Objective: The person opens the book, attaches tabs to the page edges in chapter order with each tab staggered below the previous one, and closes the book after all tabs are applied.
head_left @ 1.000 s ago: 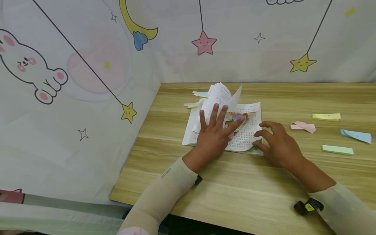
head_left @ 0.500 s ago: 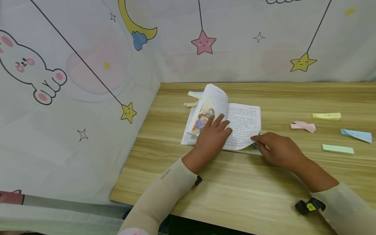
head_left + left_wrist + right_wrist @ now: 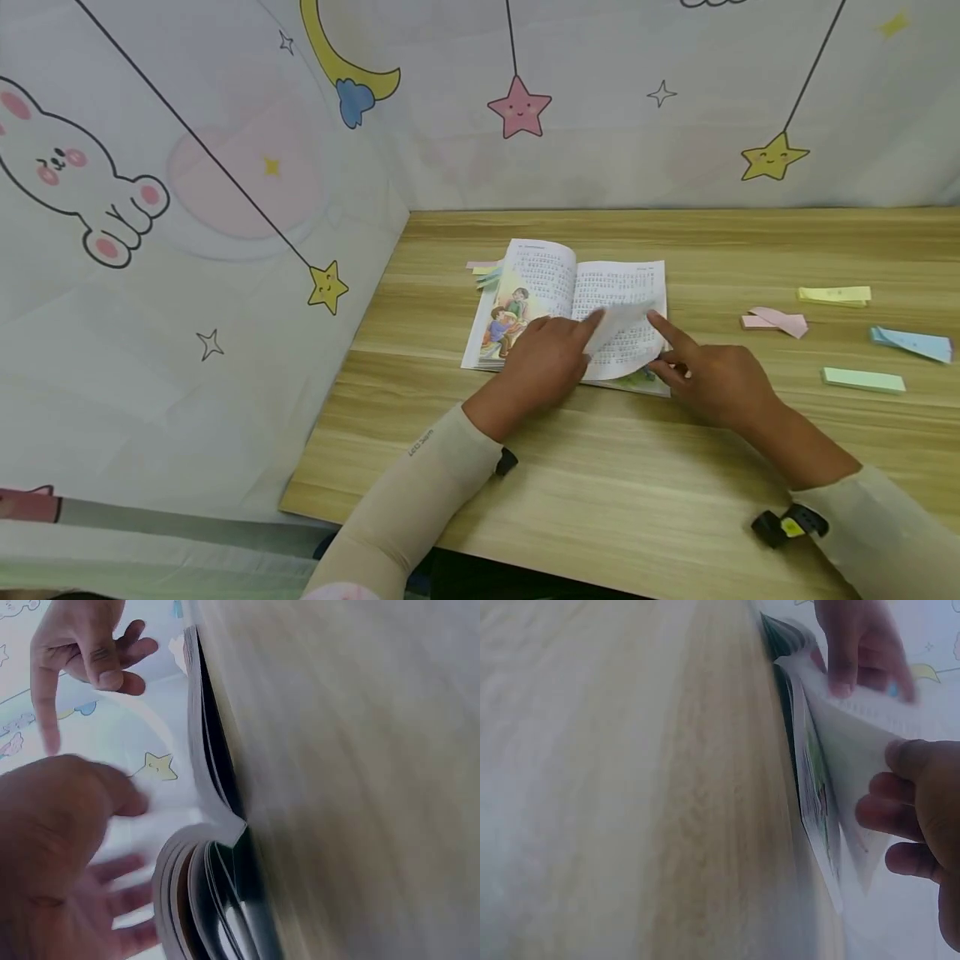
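1. An open book (image 3: pixel 542 260) is lying on the wood-grain table (image 3: pixel 600 492), its left page showing printed lines and a coloured picture.
2. The left hand (image 3: pixel 546 360) is reaching over the book's near middle, its fingers relaxed and gripping nothing visible.
3. The right hand (image 3: pixel 720 375) is touching the book's right side, index finger extending; whether it is pinching paper cannot be told.
4. A blurred, raised page (image 3: pixel 622 321) is standing between the two hands, which are apart.
5. Coloured tabs (image 3: pixel 487 275) are sticking out at the book's left edge.
6. Farther right, a yellow strip (image 3: pixel 834 296) is lying farthest, a green strip (image 3: pixel 862 380) nearest, a pink strip (image 3: pixel 776 322) leftmost and a blue strip (image 3: pixel 911 342) rightmost.
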`<state>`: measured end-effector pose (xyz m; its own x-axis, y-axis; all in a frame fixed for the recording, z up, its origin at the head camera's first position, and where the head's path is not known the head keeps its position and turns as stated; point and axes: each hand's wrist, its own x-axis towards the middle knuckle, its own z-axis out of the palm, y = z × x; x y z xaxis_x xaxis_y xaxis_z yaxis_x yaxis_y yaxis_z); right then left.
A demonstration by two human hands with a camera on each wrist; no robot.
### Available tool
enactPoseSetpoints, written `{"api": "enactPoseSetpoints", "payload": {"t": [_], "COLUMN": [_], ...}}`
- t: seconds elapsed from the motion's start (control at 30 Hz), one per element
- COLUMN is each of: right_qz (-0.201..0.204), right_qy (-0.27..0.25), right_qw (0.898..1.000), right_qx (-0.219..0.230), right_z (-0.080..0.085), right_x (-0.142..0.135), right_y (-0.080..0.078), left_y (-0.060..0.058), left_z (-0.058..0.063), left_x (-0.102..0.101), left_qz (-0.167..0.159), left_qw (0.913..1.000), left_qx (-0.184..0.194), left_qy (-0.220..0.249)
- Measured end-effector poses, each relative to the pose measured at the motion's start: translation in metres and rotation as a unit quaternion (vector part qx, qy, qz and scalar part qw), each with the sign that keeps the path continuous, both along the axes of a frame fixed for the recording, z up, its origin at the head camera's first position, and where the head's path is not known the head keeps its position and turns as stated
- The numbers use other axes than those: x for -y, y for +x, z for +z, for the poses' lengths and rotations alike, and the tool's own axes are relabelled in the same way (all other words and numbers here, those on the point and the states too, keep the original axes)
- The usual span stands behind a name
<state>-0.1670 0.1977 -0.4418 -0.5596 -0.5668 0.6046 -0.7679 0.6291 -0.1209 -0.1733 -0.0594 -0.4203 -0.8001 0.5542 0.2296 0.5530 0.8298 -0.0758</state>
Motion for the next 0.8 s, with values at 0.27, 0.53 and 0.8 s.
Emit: {"api": "enactPoseSetpoints", "payload": {"t": [0.27,0.53,0.8], "right_qz": [0.029,0.011,0.012], "right_qy": [0.006,-0.012,0.015], "right_qw": [0.999,0.999,1.0], "right_qx": [-0.016,-0.03,-0.02], "right_z": [-0.003,-0.003,0.0], "right_x": [0.0,0.003,0.004], "right_y": [-0.001,-0.004,-0.002], "left_y": [-0.001,0.005,0.0], "left_z": [0.005,0.007,0.006], "left_x": [0.006,-0.003,0.004], "left_qz": [0.038,0.006,0.03], "left_qw": [0.9884,0.9937,0.9959], "left_qx": [-0.136,0.059,-0.086], "left_qy": [-0.056,-0.095,0.004]}}
